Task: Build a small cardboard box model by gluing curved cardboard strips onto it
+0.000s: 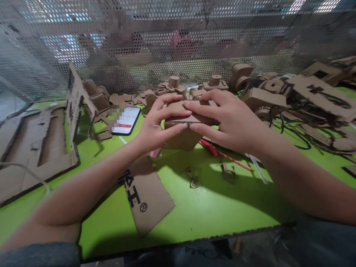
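Note:
A small brown cardboard box (182, 138) is between my two hands above the green table. My left hand (164, 118) grips its left side, with fingers over the top and the thumb along the near upper edge. From the right, my right hand (222, 115) holds it the same way, and the two thumb tips nearly meet at that edge. Both hands hide parts of the box's top and sides. Below and to the left lies a flat cardboard piece (150, 200) with black printing. Torn cardboard scraps (194, 180) lie on the table in front of the box.
A phone (126, 120) lies to the left, near a standing cardboard frame (75, 107). Cut cardboard parts (319, 92) and black cables (283, 126) crowd the right. A red-handled tool (210, 147) and a translucent stick (258, 168) lie near my right forearm. Perforated metal mesh (155, 48) rises behind.

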Demonstrator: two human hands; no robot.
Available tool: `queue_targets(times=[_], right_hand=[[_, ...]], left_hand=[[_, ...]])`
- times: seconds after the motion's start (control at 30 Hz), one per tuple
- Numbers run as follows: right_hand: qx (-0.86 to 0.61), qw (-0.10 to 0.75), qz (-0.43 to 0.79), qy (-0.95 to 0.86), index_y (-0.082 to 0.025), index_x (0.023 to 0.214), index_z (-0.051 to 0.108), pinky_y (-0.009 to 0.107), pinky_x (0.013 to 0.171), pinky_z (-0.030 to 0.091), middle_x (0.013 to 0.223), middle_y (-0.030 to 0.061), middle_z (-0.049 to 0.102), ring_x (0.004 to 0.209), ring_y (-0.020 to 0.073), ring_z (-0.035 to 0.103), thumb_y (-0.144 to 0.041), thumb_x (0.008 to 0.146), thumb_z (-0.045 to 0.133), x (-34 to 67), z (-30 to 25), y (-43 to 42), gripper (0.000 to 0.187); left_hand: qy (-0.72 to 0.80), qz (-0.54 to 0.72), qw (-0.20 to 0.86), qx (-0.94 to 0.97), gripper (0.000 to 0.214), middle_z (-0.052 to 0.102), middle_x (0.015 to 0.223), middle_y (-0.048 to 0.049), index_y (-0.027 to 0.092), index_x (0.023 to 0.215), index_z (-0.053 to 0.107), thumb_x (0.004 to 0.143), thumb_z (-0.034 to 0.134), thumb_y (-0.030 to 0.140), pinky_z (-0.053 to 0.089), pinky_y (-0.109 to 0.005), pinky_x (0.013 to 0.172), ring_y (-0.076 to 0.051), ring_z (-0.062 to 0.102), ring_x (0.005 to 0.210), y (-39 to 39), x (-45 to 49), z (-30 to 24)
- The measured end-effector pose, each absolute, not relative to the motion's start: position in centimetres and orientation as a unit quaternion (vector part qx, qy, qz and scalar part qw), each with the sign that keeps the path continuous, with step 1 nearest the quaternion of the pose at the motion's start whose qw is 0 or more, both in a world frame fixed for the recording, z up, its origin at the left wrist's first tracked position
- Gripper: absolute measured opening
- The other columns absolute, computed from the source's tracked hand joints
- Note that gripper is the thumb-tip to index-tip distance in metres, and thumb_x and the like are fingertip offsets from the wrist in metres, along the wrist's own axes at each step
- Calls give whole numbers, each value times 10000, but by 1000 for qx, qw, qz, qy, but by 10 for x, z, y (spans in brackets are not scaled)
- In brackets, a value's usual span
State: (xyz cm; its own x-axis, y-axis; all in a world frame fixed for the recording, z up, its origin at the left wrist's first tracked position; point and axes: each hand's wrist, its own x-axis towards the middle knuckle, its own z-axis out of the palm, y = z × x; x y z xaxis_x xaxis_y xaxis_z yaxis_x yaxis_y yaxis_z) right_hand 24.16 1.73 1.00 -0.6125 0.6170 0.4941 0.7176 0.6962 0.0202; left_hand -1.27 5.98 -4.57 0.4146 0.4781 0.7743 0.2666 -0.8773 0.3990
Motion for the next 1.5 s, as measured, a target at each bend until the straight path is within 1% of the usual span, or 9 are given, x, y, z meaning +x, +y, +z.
queue_targets(times=[0.17, 0.4, 0.77, 0.9, 1.2, 1.3, 1.4, 1.43, 1.5], right_hand=[[-371, 231, -104, -893, -336, 1531, 669, 555, 1007, 575, 1276, 146, 682, 1191, 361, 658, -550, 1106, 473, 243, 11, 17, 515], [-369, 224, -100, -896, -342, 1589, 620, 556, 1033, 573, 1359, 146, 677, 1214, 357, 669, -581, 1088, 511, 247, 9, 24, 566], [-376, 212, -124, -894, -356, 1558, 617, 592, 1050, 572, 1430, 140, 666, 1311, 380, 632, -547, 1116, 480, 247, 8, 20, 501], [-373, 213, -130, -894, -326, 1540, 634, 607, 1036, 575, 1418, 155, 671, 1303, 395, 636, -544, 1121, 458, 245, 9, 19, 505], [-359, 224, -137, -896, -332, 1560, 627, 566, 1062, 568, 1362, 139, 684, 1279, 359, 649, -547, 1119, 474, 246, 6, 23, 514], [-364, 222, -110, -898, -316, 1628, 557, 585, 1087, 557, 1429, 163, 665, 1308, 387, 646, -607, 1078, 544, 249, 7, 24, 623], [-385, 218, -75, -893, -229, 1702, 442, 621, 1097, 550, 1504, 221, 622, 1360, 456, 617, -755, 970, 641, 253, 11, 22, 923], [-391, 212, -68, -893, -205, 1688, 450, 621, 1089, 557, 1492, 230, 623, 1360, 468, 614, -794, 937, 659, 254, 13, 19, 977], [-401, 192, -61, -893, -193, 1588, 547, 619, 1062, 576, 1417, 224, 651, 1326, 465, 627, -814, 914, 673, 255, 18, 14, 925]], left_hand=[[212, 495, 118, 835, 315, 662, 1499, -40, 442, 1264, 794, 991, 765, 597, 565, -582, 1249, -319, 622, 1468, 59, -13, -45], [226, 483, 143, 834, 369, 662, 1519, -34, 452, 1256, 815, 959, 767, 666, 526, -606, 1287, -328, 605, 1488, 64, -15, -44], [211, 510, 127, 824, 336, 698, 1460, -35, 462, 1246, 825, 959, 787, 631, 587, -575, 1221, -309, 648, 1436, 64, -12, -46], [221, 498, 131, 828, 343, 688, 1472, -43, 440, 1235, 829, 959, 782, 638, 594, -568, 1217, -312, 644, 1441, 61, -14, -44], [212, 491, 102, 839, 359, 685, 1485, -54, 414, 1272, 816, 989, 753, 625, 550, -573, 1244, -311, 635, 1446, 65, -17, -45], [203, 478, 86, 850, 414, 670, 1494, -76, 405, 1289, 810, 972, 750, 664, 539, -586, 1244, -328, 624, 1445, 66, -21, -45], [181, 471, 69, 861, 430, 650, 1486, -90, 413, 1304, 799, 965, 750, 673, 561, -585, 1207, -343, 609, 1437, 61, -25, -44], [176, 467, 60, 864, 432, 646, 1475, -94, 412, 1310, 795, 968, 748, 672, 569, -580, 1195, -344, 607, 1430, 59, -25, -43], [178, 456, 38, 871, 479, 644, 1451, -107, 405, 1360, 766, 970, 740, 680, 575, -573, 1184, -346, 616, 1408, 53, -26, -42]])
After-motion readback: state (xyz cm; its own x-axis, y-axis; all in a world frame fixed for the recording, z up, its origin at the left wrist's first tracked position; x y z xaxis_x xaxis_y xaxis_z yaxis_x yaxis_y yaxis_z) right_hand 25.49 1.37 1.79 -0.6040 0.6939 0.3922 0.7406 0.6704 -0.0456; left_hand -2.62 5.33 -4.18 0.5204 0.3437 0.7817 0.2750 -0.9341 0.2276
